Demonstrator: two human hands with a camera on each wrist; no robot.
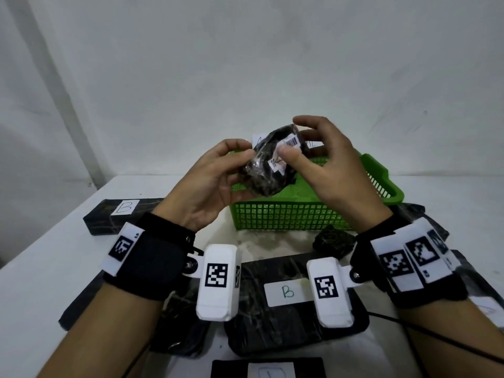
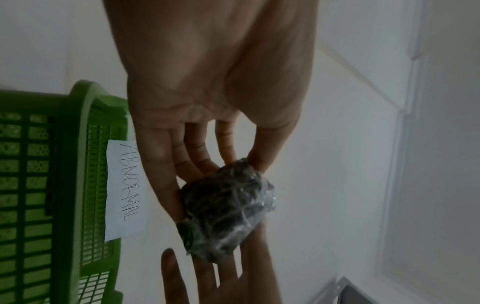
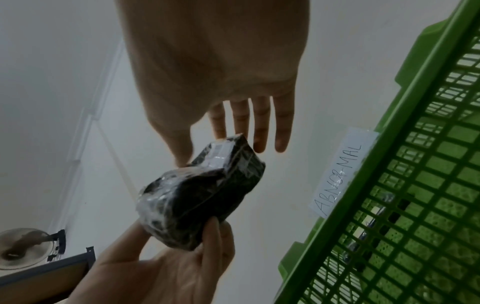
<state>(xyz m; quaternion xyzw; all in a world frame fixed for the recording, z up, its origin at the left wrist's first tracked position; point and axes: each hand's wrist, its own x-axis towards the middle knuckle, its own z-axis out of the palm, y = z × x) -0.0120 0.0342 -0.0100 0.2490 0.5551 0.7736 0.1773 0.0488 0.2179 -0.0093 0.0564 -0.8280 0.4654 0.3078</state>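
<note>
A black parcel wrapped in clear film, with white barcode labels on it, is held up over a green mesh basket. My left hand grips its lower left end between thumb and fingers. My right hand pinches the upper end, with the thumb on a label and the fingers behind. The left wrist view shows the parcel at my left fingertips. In the right wrist view, the parcel is tilted below my right hand. A paper tag reading ABNORMAL is stuck on the basket.
Flat black parcels with white tags marked B lie on the white table: one at the left, one under my wrists, one at the near edge. A small black parcel sits before the basket. A black cable runs at the right.
</note>
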